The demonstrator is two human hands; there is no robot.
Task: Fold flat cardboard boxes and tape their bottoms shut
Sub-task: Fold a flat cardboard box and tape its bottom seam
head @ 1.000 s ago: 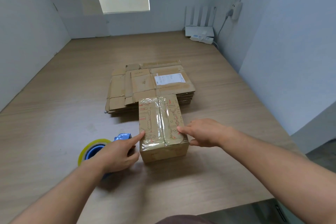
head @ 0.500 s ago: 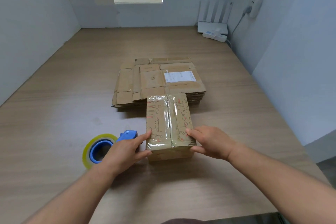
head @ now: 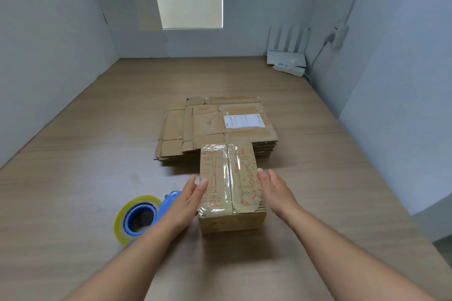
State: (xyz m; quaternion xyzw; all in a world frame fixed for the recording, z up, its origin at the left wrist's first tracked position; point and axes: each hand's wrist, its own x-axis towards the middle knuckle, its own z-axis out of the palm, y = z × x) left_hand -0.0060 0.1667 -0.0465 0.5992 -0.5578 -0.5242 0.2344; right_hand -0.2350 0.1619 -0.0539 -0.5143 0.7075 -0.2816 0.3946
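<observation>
Cannot read the label [head: 244,121] on the flat cardboard stack [head: 195,127]: too small. Cannot see much of the tape dispenser [head: 140,219] handle behind the left hand [head: 186,200]. Cannot tell whether the right hand [head: 275,190] touches the box [head: 230,183]

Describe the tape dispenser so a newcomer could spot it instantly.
On the wooden table, look just left of the taped cardboard box standing nearest the person. The tape dispenser lies there: the only blue thing in sight, carrying a yellowish roll of clear tape.
</observation>
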